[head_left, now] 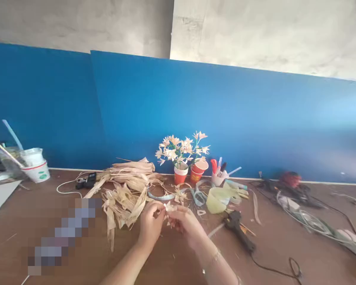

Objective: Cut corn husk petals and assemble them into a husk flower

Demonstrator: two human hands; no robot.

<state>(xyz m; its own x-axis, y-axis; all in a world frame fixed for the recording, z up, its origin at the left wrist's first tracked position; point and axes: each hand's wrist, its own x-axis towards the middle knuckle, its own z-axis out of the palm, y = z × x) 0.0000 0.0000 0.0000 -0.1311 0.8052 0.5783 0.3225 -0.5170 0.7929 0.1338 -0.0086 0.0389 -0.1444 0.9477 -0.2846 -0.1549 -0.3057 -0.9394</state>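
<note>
Between my hands, above the brown table, is a small pale flower [168, 206] that looks made of dried husk. My left hand [152, 222] pinches it from the left, fingertips closed. From the other side my right hand [184, 222] grips it between thumb and fingers; a thin bracelet circles that wrist. The fingers hide the flower's lower part. Just beyond lies another husk flower [180, 195]. Left of my hands is a pile of dried husks [126, 204]. A black glue gun [239, 229] lies to the right of my right hand.
Behind, finished-looking husk flowers [184, 148] stand in red paper cups [180, 176]. A cup of pens and tools [218, 178], pale ribbon [199, 196] and a yellow-green strip [218, 201] sit nearby. Cables [302, 219] lie at right; a white bucket [38, 173] stands at left.
</note>
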